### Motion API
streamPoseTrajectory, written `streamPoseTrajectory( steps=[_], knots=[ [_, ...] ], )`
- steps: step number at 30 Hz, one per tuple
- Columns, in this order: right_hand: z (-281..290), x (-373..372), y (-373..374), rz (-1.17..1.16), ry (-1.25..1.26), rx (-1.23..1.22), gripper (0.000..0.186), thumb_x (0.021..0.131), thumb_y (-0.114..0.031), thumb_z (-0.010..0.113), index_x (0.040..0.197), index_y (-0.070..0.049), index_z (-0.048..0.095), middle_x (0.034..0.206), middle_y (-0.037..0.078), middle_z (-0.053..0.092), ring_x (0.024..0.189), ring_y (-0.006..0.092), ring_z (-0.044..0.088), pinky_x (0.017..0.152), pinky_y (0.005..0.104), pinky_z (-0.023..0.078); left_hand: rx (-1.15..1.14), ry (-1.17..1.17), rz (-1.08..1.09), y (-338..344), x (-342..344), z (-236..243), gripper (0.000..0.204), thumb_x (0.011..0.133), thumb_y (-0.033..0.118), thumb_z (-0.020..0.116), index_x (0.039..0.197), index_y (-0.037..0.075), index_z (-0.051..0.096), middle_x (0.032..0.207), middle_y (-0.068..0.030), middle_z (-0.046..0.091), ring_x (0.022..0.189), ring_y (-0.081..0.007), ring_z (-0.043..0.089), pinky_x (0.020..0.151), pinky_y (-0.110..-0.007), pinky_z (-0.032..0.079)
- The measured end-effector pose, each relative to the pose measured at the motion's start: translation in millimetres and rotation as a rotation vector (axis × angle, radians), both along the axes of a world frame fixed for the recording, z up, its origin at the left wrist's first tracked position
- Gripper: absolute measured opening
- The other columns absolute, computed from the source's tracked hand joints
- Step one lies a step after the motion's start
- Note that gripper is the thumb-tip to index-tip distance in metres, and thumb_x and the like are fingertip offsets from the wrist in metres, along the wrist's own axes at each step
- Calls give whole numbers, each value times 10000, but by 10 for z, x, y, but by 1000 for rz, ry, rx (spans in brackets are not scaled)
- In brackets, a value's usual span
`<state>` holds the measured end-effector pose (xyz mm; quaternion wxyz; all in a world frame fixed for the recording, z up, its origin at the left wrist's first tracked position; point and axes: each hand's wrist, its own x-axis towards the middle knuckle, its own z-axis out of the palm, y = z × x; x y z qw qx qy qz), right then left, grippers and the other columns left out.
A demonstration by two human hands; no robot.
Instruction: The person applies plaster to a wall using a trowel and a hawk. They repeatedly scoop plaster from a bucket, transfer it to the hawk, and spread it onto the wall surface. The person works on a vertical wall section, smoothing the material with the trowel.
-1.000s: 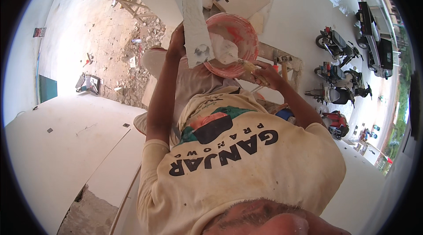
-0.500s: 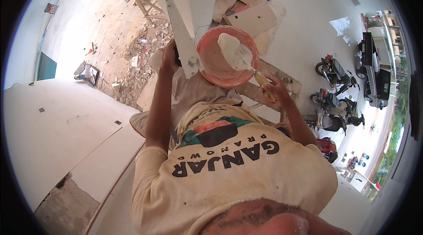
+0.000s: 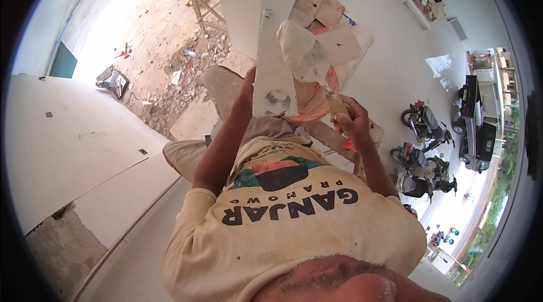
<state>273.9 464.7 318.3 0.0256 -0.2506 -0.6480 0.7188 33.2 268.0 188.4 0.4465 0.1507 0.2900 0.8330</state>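
Note:
My left hand (image 3: pixel 246 93) is closed on a long flat plastering trowel (image 3: pixel 274 70), its pale, putty-smeared face turned up and my fingers mostly hidden behind it. In my right hand (image 3: pixel 354 116) is the yellowish handle of a putty knife (image 3: pixel 317 70). A thick white lump of putty (image 3: pixel 294 41) sits on the knife's blade, right beside the trowel's right edge and partly over it; whether they touch, I cannot tell. Below both tools is a red-rimmed bucket (image 3: pixel 317 105), mostly hidden by them.
A white pillar (image 3: pixel 243 7) rises just ahead. Rubble (image 3: pixel 186 81) and a wooden trestle (image 3: pixel 203 7) lie to the left, cardboard sheets (image 3: pixel 339 41) beyond the bucket. Several motorbikes (image 3: pixel 424 123) and a dark pickup (image 3: pixel 475 132) are parked at right.
The trowel has swung from narrow and tilted to broad face up, moving right over the bucket. The loaded putty knife has come up out of the bucket's opening to the trowel's edge.

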Motion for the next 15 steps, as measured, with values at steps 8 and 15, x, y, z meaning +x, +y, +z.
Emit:
streamPoseTrajectory(
  steps=[8, 15],
  knots=[
    [-425, -10, -379, -60, 192, 873, 523, 830, -146, 696, 1297, 21, 531, 1183, 238, 630, 1099, 350, 641, 947, 415, 505, 51, -179, -75, 97, 118, 202, 385, 995, 246, 463, 1258, -15, 566, 1119, -142, 675, 973, -250, 690, 798, -395, 593],
    [-696, -33, -543, -82, 202, 915, 531, 818, -136, 705, 1279, 17, 490, 1135, 241, 608, 1030, 386, 638, 889, 449, 518, 134, -415, -136, 140, 237, 389, 421, 1003, 293, 479, 1324, 24, 517, 1182, -147, 647, 1007, -275, 684, 814, -424, 600]
  ],
)
